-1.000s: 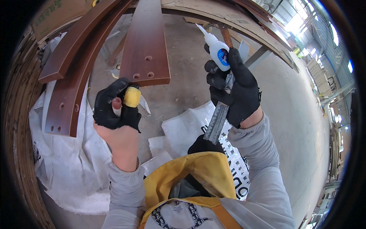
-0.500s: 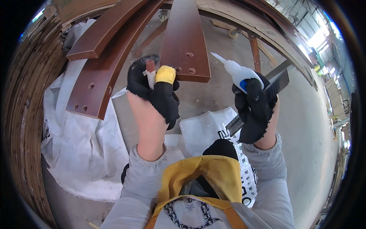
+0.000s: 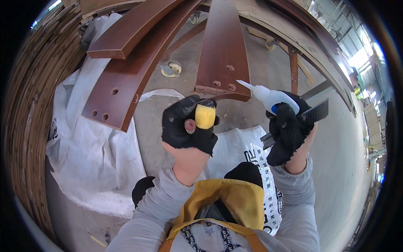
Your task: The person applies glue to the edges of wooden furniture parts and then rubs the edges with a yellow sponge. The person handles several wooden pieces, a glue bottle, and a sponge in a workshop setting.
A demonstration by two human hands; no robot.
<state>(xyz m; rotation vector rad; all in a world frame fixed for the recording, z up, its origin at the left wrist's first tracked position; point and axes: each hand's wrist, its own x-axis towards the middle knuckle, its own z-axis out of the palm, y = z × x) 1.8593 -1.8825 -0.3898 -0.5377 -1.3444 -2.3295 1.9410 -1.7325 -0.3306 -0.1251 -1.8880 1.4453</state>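
My left hand (image 3: pixel 191 126), in a black glove with a yellow-wrapped thumb, is closed around a reddish-brown stick (image 3: pixel 190 126). Its thumb and fingertips also pinch the free end of a thin brown edge strip (image 3: pixel 228 96), bent away from the end of the middle brown board (image 3: pixel 222 46). Rough, bare core shows at that end, and round holes sit near it. To the right, my gloved right hand (image 3: pixel 287 126) grips a white squeeze bottle (image 3: pixel 266 95), its pointed nozzle near the board's corner. A flat, dark, ridged tool (image 3: pixel 315 112) is held in the same hand.
Two more brown boards (image 3: pixel 111 94) extend at the left over white sheeting (image 3: pixel 92 159). Stacked brown sheets (image 3: pixel 29 122) line the far left. A table frame with a rusty leg (image 3: pixel 294 71) and casters stands behind. Printed white plastic (image 3: pixel 237 145) lies on the floor.
My left hand has moved right and down to the middle board's end, where the edge strip now bends away. The right hand, with bottle and dark tool, has shifted slightly right and down.
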